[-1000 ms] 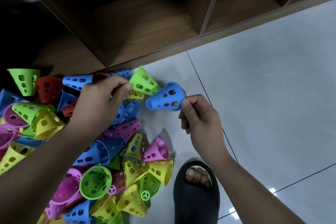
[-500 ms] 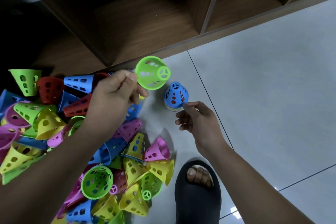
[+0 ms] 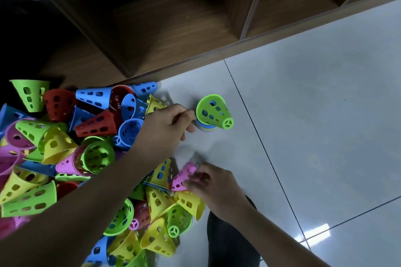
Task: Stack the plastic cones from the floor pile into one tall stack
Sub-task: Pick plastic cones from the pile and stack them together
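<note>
In the head view, the left hand [image 3: 167, 128] reaches out over the pile of cones [image 3: 65, 158]. Its fingers are loosely curled and nothing shows inside them. Its fingertips [image 3: 191, 124] lie just beside the foot of the stack [image 3: 213, 112]; whether they touch it cannot be told. The stack stands on the floor [image 3: 303, 115] just past those fingertips, on the side away from the pile. A green cone is on top, narrow end up and leaning a little away from the hand, and a blue cone's rim [image 3: 204, 126] shows under it. Nearer the person, the right hand [image 3: 208, 182], somewhat blurred, has its fingers curled round a pink cone [image 3: 181, 176] at the edge of the pile. The cone's narrow end points up, towards the left hand. A yellow cone [image 3: 191, 204] lies just below this hand, and the rest of the pile spreads away behind the left forearm. A black slipper [image 3: 227, 245] shows under the right wrist. Beyond both hands runs a wooden shelf unit [image 3: 173, 28].
</note>
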Available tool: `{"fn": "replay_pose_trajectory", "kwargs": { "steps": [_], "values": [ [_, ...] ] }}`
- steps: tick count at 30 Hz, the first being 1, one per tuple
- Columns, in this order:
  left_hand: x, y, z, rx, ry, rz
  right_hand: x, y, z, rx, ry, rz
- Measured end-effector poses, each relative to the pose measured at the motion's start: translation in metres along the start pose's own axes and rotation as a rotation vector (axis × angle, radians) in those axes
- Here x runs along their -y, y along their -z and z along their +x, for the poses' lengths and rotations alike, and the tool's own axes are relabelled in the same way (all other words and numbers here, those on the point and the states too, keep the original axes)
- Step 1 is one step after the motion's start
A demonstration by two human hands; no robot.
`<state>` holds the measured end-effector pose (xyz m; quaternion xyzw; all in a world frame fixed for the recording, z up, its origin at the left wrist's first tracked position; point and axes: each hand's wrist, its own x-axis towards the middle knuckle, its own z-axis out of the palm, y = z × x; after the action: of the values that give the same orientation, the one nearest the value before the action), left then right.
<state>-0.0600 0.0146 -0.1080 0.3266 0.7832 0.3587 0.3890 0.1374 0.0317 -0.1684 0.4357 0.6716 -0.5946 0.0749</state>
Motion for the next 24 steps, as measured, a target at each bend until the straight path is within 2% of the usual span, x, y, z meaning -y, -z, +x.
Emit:
{"fn": "replay_pose_trajectory", "kwargs": {
  "steps": [2, 13, 17, 24],
  "values": [
    [0.007, 0.002, -0.006, -0.014, -0.001, 0.072, -0.005, -0.005, -0.002, -0.011, 0.047, -0.033],
    [0.069, 0.005, -0.058, 0.032, 0.019, 0.806, -0.018, -0.015, 0.007, -0.100, 0.091, -0.096],
    [0.068, -0.004, -0.057, 0.115, 0.039, 0.910, -0.016, -0.008, 0.007, -0.190, 0.062, -0.028],
    [0.064, -0.014, -0.048, 0.089, 0.023, 1.010, -0.011, 0.014, 0.000, -0.210, 0.122, 0.255]
  ]
}}
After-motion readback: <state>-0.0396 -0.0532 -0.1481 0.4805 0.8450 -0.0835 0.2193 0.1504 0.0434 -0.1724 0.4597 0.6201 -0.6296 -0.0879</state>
